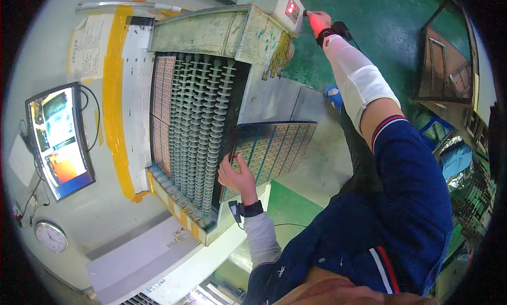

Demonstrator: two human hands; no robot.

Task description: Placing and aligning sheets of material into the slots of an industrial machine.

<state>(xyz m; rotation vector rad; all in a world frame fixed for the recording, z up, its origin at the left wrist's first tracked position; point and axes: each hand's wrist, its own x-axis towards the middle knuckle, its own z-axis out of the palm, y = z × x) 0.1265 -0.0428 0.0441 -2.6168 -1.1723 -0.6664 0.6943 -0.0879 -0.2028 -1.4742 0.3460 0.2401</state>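
Observation:
My right hand (319, 22) reaches far forward to the side of a white control box (277, 7) with a red lit display. Its fingers close on a small black knob (306, 13) there. My left hand (237, 175) is beside the roller machine's opening, thumb apart from the loosely bent fingers. Right next to it a large patterned circuit panel (280, 146) stands tilted against the machine's side; whether the fingertips touch its edge is hard to see. Inside the opening are rows of grey disc rollers (198, 120), with another copper-coloured panel (162, 115) along their left side.
A lit monitor (60, 141) and a round clock (51, 236) are at the left. Yellow tape (113, 94) runs along the machine's pale surface. A brown wooden frame (446, 67) and a blue cloth (457, 160) lie at the right, by the green floor (369, 20).

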